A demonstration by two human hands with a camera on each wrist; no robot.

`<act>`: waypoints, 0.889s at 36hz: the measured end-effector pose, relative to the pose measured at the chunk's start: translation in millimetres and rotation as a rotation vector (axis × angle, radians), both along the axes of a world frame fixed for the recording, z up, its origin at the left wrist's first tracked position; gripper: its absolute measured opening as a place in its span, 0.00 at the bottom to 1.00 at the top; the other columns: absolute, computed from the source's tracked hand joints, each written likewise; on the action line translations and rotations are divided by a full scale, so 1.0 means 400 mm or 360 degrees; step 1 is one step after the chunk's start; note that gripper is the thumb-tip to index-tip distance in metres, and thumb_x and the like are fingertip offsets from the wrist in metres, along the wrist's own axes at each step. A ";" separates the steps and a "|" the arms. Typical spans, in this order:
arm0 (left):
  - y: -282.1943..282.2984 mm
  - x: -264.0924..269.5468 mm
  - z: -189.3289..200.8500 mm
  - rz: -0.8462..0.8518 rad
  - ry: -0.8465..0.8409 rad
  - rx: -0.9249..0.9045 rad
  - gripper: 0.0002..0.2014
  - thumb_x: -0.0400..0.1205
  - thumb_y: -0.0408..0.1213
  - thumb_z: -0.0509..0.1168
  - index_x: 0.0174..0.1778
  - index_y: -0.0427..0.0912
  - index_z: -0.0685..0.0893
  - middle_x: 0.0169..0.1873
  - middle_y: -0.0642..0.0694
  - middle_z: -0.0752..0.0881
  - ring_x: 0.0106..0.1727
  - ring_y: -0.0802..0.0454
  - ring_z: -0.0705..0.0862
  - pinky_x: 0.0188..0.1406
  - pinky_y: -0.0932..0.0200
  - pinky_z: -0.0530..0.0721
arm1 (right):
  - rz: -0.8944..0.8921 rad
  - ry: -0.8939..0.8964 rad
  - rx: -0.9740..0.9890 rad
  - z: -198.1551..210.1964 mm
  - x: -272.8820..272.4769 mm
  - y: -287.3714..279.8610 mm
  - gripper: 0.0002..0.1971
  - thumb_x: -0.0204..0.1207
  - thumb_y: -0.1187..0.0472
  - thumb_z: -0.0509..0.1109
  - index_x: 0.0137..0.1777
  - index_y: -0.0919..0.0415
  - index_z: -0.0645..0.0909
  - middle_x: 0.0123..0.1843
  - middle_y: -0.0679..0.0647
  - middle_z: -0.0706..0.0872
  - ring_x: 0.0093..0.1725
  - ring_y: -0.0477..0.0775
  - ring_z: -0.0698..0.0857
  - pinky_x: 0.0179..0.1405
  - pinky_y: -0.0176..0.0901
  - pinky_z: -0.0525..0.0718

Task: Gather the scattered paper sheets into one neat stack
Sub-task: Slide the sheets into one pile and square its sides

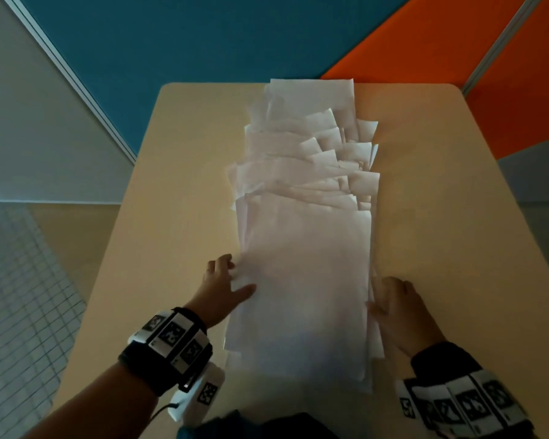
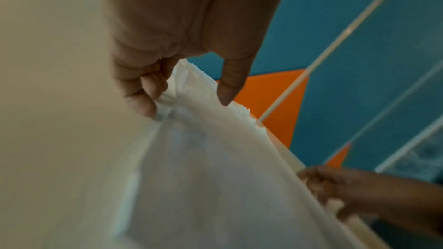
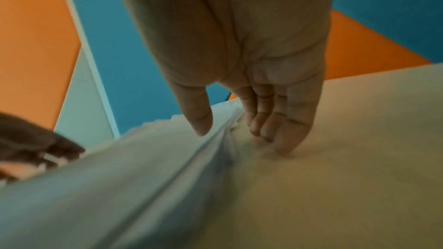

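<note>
Several white paper sheets (image 1: pixel 305 280) lie overlapped in a long, ragged row down the middle of the beige table (image 1: pixel 171 185), from its near edge to its far edge. My left hand (image 1: pixel 240 277) is at the left edge of the nearest sheets. In the left wrist view its curled fingers (image 2: pixel 148 101) bunch the paper (image 2: pixel 215 177) edge and the thumb lies on top. My right hand (image 1: pixel 377 294) is at the right edge. In the right wrist view its nearly straight fingers (image 3: pixel 282 130) press against the paper (image 3: pixel 120 186) edge on the table, thumb over the sheets.
Blue (image 1: pixel 187 42) and orange (image 1: pixel 425 42) partition panels stand just behind the table's far edge. The far sheets reach that edge. Bare tabletop lies on both sides of the paper row. Tiled floor (image 1: pixel 19 296) shows past the table's left edge.
</note>
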State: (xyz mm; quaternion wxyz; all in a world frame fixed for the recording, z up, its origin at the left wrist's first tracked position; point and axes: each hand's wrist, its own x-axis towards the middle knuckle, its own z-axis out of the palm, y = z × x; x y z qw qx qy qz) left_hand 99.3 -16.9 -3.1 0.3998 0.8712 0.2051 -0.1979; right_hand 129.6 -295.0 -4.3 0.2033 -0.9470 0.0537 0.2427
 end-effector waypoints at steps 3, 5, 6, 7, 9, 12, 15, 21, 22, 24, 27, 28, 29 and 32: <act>0.001 -0.028 0.004 -0.0233 0.0004 0.0008 0.41 0.76 0.40 0.70 0.79 0.36 0.52 0.73 0.38 0.63 0.64 0.46 0.74 0.68 0.54 0.76 | 0.0147 -0.0033 -0.0002 -0.008 -0.025 -0.014 0.24 0.75 0.59 0.69 0.68 0.66 0.68 0.63 0.67 0.74 0.62 0.68 0.75 0.59 0.57 0.77; -0.006 -0.037 0.001 -0.0377 -0.0022 -0.0017 0.44 0.75 0.41 0.70 0.80 0.35 0.50 0.74 0.38 0.60 0.66 0.45 0.73 0.68 0.54 0.77 | 0.0215 -0.0061 0.0110 -0.017 -0.043 -0.008 0.30 0.74 0.57 0.70 0.73 0.65 0.65 0.66 0.65 0.73 0.66 0.66 0.74 0.65 0.58 0.76; -0.007 -0.042 -0.003 -0.0433 -0.0042 -0.0015 0.45 0.75 0.42 0.71 0.80 0.35 0.49 0.75 0.38 0.59 0.68 0.44 0.72 0.68 0.54 0.77 | 0.0224 -0.0077 0.0149 -0.020 -0.052 -0.008 0.33 0.74 0.56 0.71 0.76 0.64 0.63 0.68 0.65 0.72 0.68 0.66 0.72 0.68 0.57 0.74; -0.005 -0.045 -0.006 -0.0494 -0.0065 0.0019 0.47 0.74 0.44 0.71 0.80 0.35 0.48 0.76 0.38 0.57 0.70 0.44 0.71 0.70 0.54 0.76 | 0.0227 -0.0092 0.0176 -0.022 -0.058 -0.012 0.37 0.73 0.54 0.72 0.78 0.63 0.59 0.71 0.65 0.69 0.71 0.66 0.70 0.71 0.57 0.72; 0.012 -0.057 -0.013 -0.0691 -0.0118 0.0211 0.53 0.72 0.51 0.71 0.81 0.38 0.41 0.80 0.39 0.50 0.78 0.42 0.62 0.78 0.49 0.69 | 0.0298 -0.0096 0.0153 -0.019 -0.074 -0.027 0.46 0.70 0.49 0.74 0.81 0.58 0.50 0.78 0.61 0.60 0.75 0.64 0.61 0.74 0.57 0.66; 0.047 -0.097 -0.018 -0.1212 -0.0354 0.0573 0.58 0.66 0.64 0.67 0.79 0.49 0.33 0.83 0.41 0.44 0.83 0.41 0.52 0.80 0.42 0.60 | 0.0708 -0.0190 0.0009 -0.014 -0.116 -0.052 0.55 0.60 0.37 0.75 0.81 0.53 0.48 0.81 0.57 0.58 0.77 0.60 0.58 0.76 0.58 0.67; 0.057 -0.133 -0.030 -0.1739 -0.0419 0.0946 0.59 0.60 0.74 0.60 0.80 0.38 0.54 0.79 0.37 0.63 0.77 0.39 0.67 0.68 0.38 0.71 | 0.1254 -0.0256 -0.0220 -0.025 -0.164 -0.067 0.55 0.53 0.29 0.68 0.79 0.53 0.57 0.78 0.56 0.68 0.73 0.57 0.68 0.70 0.55 0.70; 0.026 -0.150 -0.058 -0.1889 -0.0533 0.1021 0.56 0.59 0.73 0.57 0.78 0.37 0.63 0.77 0.38 0.63 0.75 0.38 0.73 0.64 0.33 0.76 | 0.1413 -0.0409 -0.0122 -0.046 -0.155 -0.057 0.46 0.58 0.39 0.70 0.77 0.56 0.64 0.74 0.56 0.76 0.67 0.60 0.79 0.63 0.54 0.70; 0.022 -0.142 -0.061 -0.1845 -0.0549 0.1017 0.56 0.59 0.71 0.58 0.78 0.37 0.62 0.77 0.37 0.64 0.75 0.38 0.73 0.63 0.33 0.78 | 0.1408 -0.0427 -0.0128 -0.047 -0.141 -0.052 0.45 0.57 0.41 0.70 0.76 0.56 0.65 0.72 0.56 0.79 0.65 0.60 0.81 0.62 0.53 0.70; 0.019 -0.118 -0.064 -0.1768 -0.0540 0.1004 0.55 0.62 0.68 0.58 0.79 0.36 0.54 0.77 0.35 0.69 0.74 0.38 0.74 0.62 0.33 0.81 | 0.1399 -0.0468 -0.0131 -0.050 -0.111 -0.044 0.41 0.58 0.44 0.69 0.74 0.55 0.67 0.69 0.56 0.82 0.64 0.59 0.82 0.62 0.52 0.72; 0.026 -0.071 -0.072 -0.1664 -0.0527 0.0955 0.54 0.65 0.64 0.57 0.81 0.37 0.45 0.74 0.36 0.75 0.72 0.39 0.77 0.59 0.37 0.84 | 0.1357 -0.0531 -0.0134 -0.047 -0.065 -0.038 0.37 0.60 0.48 0.64 0.73 0.55 0.67 0.68 0.57 0.83 0.66 0.55 0.74 0.60 0.52 0.83; 0.029 -0.057 -0.072 -0.1631 -0.0510 0.0947 0.52 0.65 0.63 0.57 0.81 0.37 0.48 0.73 0.36 0.76 0.72 0.39 0.77 0.56 0.37 0.86 | 0.1327 -0.0547 -0.0126 -0.046 -0.051 -0.036 0.37 0.60 0.49 0.63 0.73 0.56 0.67 0.67 0.57 0.83 0.66 0.54 0.73 0.57 0.52 0.86; 0.030 -0.046 -0.072 -0.1595 -0.0507 0.0937 0.50 0.65 0.61 0.57 0.80 0.37 0.54 0.73 0.36 0.76 0.72 0.39 0.77 0.54 0.37 0.87 | 0.1299 -0.0559 -0.0113 -0.044 -0.040 -0.035 0.37 0.60 0.50 0.63 0.73 0.57 0.67 0.67 0.58 0.83 0.66 0.53 0.72 0.55 0.54 0.87; 0.030 -0.024 -0.066 -0.1583 -0.0483 0.0886 0.49 0.64 0.64 0.57 0.78 0.43 0.53 0.79 0.37 0.65 0.78 0.38 0.61 0.64 0.32 0.79 | 0.1325 -0.0585 -0.0152 -0.045 -0.027 -0.037 0.40 0.60 0.45 0.65 0.75 0.54 0.65 0.72 0.56 0.79 0.71 0.55 0.69 0.59 0.55 0.85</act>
